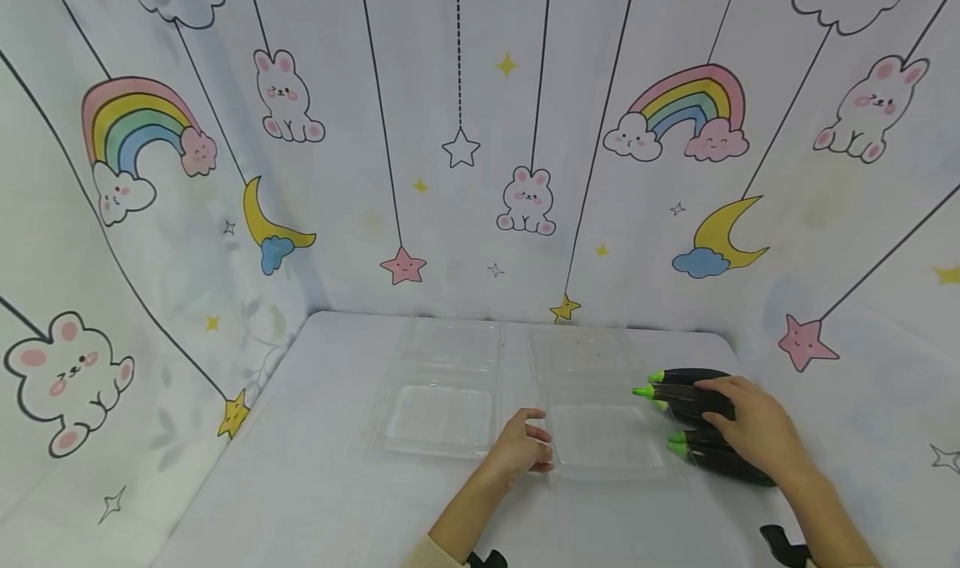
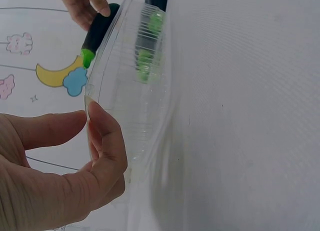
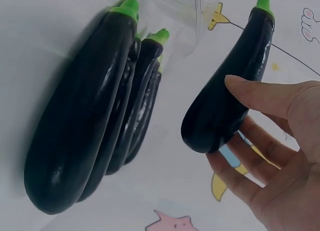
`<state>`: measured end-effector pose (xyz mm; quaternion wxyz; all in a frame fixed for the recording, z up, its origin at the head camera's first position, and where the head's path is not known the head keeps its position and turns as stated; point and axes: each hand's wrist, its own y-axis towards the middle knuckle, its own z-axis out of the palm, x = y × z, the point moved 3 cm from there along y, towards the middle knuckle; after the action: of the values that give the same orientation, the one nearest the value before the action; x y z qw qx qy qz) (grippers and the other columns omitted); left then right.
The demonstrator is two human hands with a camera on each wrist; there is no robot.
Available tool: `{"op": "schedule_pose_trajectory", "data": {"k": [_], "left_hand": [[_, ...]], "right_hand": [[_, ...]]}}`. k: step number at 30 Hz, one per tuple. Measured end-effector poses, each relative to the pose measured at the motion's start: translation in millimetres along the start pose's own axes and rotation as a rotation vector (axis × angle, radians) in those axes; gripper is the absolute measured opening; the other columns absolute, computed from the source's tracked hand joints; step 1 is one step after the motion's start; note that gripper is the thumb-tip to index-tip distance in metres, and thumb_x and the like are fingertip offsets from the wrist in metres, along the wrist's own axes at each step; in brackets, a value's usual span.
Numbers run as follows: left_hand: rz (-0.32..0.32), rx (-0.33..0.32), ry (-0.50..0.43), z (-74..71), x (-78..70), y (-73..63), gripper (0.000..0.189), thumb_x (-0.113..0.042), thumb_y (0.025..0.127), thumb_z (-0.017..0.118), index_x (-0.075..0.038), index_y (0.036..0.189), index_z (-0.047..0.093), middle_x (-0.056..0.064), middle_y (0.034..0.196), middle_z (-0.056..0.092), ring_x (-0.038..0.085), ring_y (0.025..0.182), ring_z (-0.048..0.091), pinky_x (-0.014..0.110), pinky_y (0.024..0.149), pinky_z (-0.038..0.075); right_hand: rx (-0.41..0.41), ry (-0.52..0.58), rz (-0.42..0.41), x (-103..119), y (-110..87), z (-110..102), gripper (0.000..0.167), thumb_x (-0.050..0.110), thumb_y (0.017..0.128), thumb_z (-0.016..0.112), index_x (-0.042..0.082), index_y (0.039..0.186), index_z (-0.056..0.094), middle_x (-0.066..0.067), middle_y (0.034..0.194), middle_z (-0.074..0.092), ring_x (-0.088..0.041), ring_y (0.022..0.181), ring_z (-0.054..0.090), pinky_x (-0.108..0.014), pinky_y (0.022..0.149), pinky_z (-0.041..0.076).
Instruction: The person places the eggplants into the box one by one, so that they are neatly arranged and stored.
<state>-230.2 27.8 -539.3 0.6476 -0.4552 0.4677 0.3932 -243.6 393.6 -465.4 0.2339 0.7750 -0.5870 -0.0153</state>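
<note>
My right hand (image 1: 757,426) holds a dark eggplant with a bright green stem (image 3: 227,86), thumb on one side and fingers beneath. In the right wrist view this eggplant is raised apart from several other eggplants (image 3: 75,116), which lie side by side on the table. My left hand (image 1: 519,447) is at the near left side of the right-hand clear plastic container (image 1: 607,473). In the left wrist view its thumb and curled fingers (image 2: 107,141) pinch that container's rim. The held eggplant's green tip points toward the container in the head view.
A second clear plastic container (image 1: 442,450) sits to the left on the white table (image 1: 300,476). Both containers have a front and a back section. A cloth printed with rabbits, rainbows and stars (image 1: 450,218) rises behind the table and along both sides.
</note>
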Motion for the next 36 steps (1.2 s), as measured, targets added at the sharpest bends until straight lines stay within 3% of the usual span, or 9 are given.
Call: {"op": "schedule_pose_trajectory", "data": {"k": [11, 20, 36], "left_hand": [[0.016, -0.020, 0.011, 3.7, -1.2, -1.0, 0.071, 0.019, 0.081, 0.063, 0.003, 0.148, 0.044, 0.018, 0.107, 0.057, 0.020, 0.077, 0.056, 0.035, 0.070, 0.063], [0.041, -0.049, 0.032, 8.5, -1.0, -1.9, 0.074, 0.018, 0.080, 0.057, 0.005, 0.151, 0.042, 0.015, 0.105, 0.055, 0.018, 0.076, 0.054, 0.028, 0.066, 0.058], [0.077, -0.122, 0.032, 10.5, 0.9, 1.6, 0.067, 0.018, 0.084, 0.051, 0.009, 0.149, 0.044, 0.013, 0.101, 0.056, 0.015, 0.076, 0.050, 0.025, 0.065, 0.053]], "right_hand": [[0.021, 0.011, -0.004, 11.4, 8.4, 10.2, 0.049, 0.005, 0.079, 0.087, 0.007, 0.126, 0.071, -0.023, 0.124, 0.066, -0.050, 0.111, 0.063, -0.068, 0.087, 0.051], [0.038, 0.023, 0.001, 24.0, 12.9, 17.0, 0.047, 0.004, 0.080, 0.087, 0.006, 0.125, 0.072, -0.022, 0.122, 0.067, -0.048, 0.110, 0.064, -0.068, 0.087, 0.052], [0.018, 0.043, -0.046, 30.6, 22.5, 27.8, 0.048, 0.005, 0.079, 0.088, 0.006, 0.125, 0.073, -0.019, 0.121, 0.069, -0.045, 0.112, 0.064, -0.067, 0.086, 0.054]]}}
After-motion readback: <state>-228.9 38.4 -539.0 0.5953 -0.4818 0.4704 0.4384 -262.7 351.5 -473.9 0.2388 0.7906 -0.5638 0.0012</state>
